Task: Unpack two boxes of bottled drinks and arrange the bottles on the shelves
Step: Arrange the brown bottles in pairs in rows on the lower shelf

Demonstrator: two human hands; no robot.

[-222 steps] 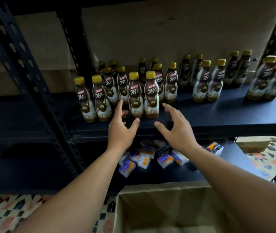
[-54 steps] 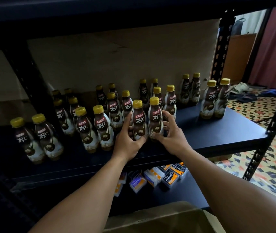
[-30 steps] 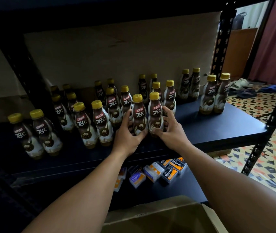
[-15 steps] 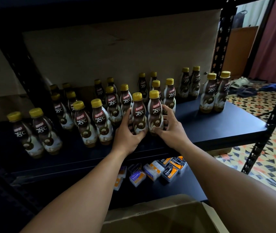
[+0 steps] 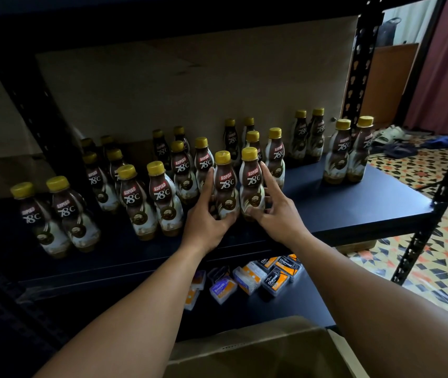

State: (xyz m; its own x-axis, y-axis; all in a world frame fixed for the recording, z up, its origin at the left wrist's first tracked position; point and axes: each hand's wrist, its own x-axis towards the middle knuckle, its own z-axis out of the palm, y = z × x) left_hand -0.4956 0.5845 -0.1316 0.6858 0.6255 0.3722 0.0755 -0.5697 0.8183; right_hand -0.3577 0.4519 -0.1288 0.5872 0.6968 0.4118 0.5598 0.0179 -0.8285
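Observation:
Several brown Kopiko bottles with yellow caps stand in pairs on the dark shelf (image 5: 367,211). Two front bottles stand side by side at the middle: the left one (image 5: 224,181) and the right one (image 5: 251,178). My left hand (image 5: 206,222) wraps the left bottle from its left side, thumb across the base. My right hand (image 5: 277,211) cups the right bottle from its right, index finger up along the label. Both bottles stand upright on the shelf.
A pair of bottles (image 5: 349,156) stands apart at the right end. Small packets (image 5: 274,276) lie on the lower shelf. An open cardboard box (image 5: 258,350) sits below my arms. Black perforated uprights (image 5: 359,58) frame the shelf; patterned floor tiles (image 5: 435,263) lie to the right.
The view has shifted slightly and my hands have stayed clasped around the two front bottles. The bottles have barely moved on the shelf.

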